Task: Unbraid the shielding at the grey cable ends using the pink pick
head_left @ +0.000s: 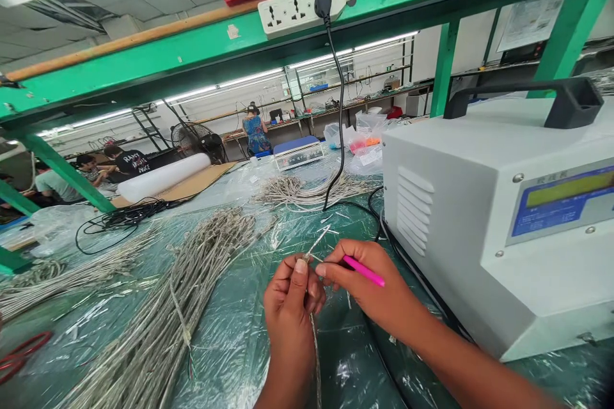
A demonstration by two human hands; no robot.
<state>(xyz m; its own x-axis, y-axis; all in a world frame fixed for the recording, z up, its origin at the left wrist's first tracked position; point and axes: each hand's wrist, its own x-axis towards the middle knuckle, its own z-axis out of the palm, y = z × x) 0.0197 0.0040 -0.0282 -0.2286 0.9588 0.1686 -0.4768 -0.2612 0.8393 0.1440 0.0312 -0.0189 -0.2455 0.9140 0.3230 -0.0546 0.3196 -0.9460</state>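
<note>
My left hand [293, 307] is closed around a thin braided cable [315, 348], thumb on top near its upper end. The cable hangs down past my wrist, and a pale stripped end [318, 239] sticks up beyond the fingers. Just to the right, my right hand [367, 275] grips a slim tool with a bright pink handle [364, 270]. Its fingertips meet the cable end beside my left thumb. The tool's working tip is too small to make out. A large bundle of similar braided cables [192, 287] lies left of my hands.
A grey machine [441, 204] with a display stands close on the right. Black power cord [341, 115] hangs from a socket strip [302, 9] on the green frame. More cables [307, 190] lie ahead. Red-handled scissors [22, 354] rest at far left. Several people sit in the background.
</note>
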